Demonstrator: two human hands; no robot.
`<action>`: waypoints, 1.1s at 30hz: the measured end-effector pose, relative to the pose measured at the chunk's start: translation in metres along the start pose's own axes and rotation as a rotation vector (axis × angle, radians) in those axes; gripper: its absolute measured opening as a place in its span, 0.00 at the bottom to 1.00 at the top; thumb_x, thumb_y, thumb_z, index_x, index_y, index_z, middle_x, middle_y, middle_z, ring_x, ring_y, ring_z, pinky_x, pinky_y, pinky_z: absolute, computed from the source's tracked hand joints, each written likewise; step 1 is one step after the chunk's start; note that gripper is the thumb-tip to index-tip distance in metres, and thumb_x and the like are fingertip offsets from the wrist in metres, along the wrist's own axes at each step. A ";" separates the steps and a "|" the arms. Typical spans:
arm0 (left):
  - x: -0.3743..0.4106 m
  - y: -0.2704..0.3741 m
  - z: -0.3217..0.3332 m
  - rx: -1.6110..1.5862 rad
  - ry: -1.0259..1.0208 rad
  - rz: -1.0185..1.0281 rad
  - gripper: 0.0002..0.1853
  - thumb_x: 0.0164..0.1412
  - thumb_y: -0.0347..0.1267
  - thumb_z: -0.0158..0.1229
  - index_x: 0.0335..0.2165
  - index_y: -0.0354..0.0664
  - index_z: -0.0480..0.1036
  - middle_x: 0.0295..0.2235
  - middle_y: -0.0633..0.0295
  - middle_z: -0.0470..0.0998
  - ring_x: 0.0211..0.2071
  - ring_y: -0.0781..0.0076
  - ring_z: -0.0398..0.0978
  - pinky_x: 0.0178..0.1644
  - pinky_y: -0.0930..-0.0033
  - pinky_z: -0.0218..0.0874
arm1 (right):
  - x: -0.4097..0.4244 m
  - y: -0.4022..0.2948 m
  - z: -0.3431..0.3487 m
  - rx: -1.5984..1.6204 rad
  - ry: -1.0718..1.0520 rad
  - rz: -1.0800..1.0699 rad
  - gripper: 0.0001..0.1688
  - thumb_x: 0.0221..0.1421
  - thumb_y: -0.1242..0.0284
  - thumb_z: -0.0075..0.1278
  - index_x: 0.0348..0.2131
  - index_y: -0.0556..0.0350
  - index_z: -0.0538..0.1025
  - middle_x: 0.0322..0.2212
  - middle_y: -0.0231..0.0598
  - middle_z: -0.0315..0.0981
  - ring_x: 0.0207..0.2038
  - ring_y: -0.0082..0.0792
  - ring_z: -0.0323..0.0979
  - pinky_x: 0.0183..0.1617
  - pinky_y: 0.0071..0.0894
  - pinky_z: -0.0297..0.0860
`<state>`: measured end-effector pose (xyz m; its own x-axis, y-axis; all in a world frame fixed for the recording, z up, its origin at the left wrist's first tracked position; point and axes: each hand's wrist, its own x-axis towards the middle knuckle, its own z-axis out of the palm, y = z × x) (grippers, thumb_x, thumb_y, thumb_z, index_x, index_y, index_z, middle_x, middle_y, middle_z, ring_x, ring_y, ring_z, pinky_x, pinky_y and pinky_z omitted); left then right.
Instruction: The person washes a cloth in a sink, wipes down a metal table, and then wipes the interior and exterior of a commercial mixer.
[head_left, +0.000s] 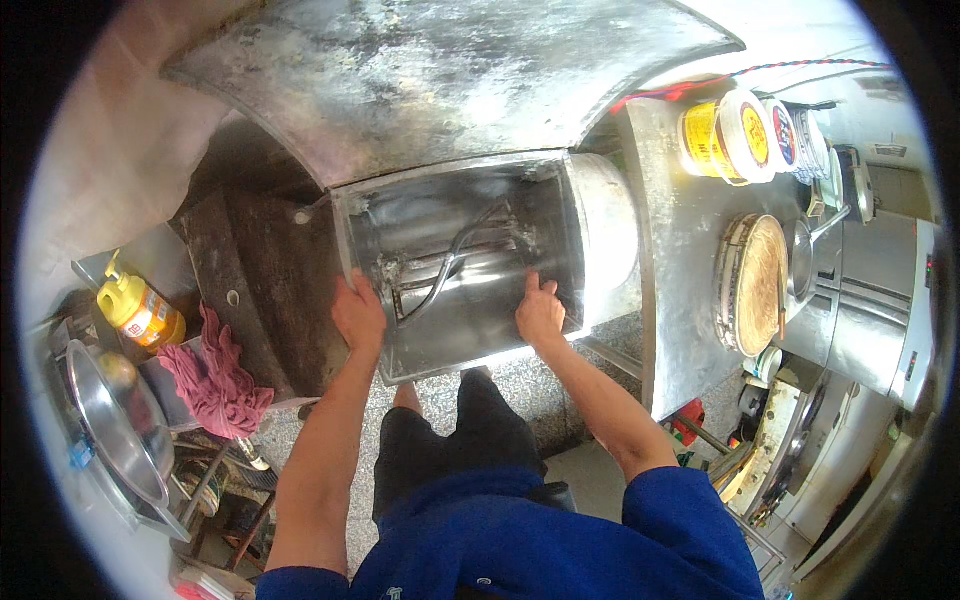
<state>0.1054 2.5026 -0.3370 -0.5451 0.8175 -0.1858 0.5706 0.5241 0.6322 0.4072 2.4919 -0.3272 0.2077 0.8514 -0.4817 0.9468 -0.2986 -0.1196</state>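
An open rectangular metal tub (480, 352) lies before me, with a curved metal bar (452, 259) inside it. At the tub's left rim, my left hand (360, 311) has its fingers over the edge and grips it. My right hand (541, 307) is over the right part of the tub with the index finger extended and the other fingers curled; whether it touches the metal cannot be told. A large stained metal lid or panel (450, 75) rises behind the tub. To the tub's right is a rounded metal housing (606, 221).
On the right, a metal table (675, 292) bears plastic buckets (727, 139) and a round board (756, 285). At left are a yellow pump bottle (139, 311), a pink cloth (217, 375) and a large metal bowl (112, 420). A twisted red-and-blue cord (750, 73) crosses above the table.
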 end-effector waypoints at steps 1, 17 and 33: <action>0.001 -0.001 -0.001 0.021 -0.005 -0.007 0.24 0.68 0.46 0.43 0.40 0.33 0.70 0.31 0.33 0.76 0.35 0.29 0.73 0.40 0.37 0.62 | 0.003 -0.002 0.000 -0.001 -0.019 -0.038 0.25 0.58 0.74 0.43 0.56 0.51 0.63 0.42 0.65 0.67 0.37 0.66 0.76 0.38 0.61 0.72; -0.004 -0.001 0.003 0.072 0.001 0.000 0.28 0.69 0.48 0.41 0.39 0.31 0.71 0.32 0.34 0.77 0.36 0.30 0.74 0.41 0.39 0.62 | 0.134 -0.064 0.054 0.823 0.050 0.785 0.17 0.57 0.67 0.48 0.44 0.56 0.76 0.43 0.51 0.78 0.44 0.47 0.78 0.40 0.38 0.75; -0.003 -0.002 0.004 0.022 -0.025 -0.008 0.27 0.68 0.48 0.43 0.39 0.31 0.70 0.32 0.33 0.76 0.36 0.29 0.73 0.41 0.39 0.62 | 0.073 0.006 0.014 -0.041 -0.166 0.049 0.24 0.66 0.62 0.39 0.58 0.46 0.60 0.38 0.60 0.78 0.44 0.60 0.76 0.47 0.55 0.72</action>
<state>0.1079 2.5002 -0.3410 -0.5344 0.8187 -0.2100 0.5798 0.5359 0.6137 0.4249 2.5459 -0.3748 0.2140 0.7523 -0.6231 0.9464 -0.3176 -0.0583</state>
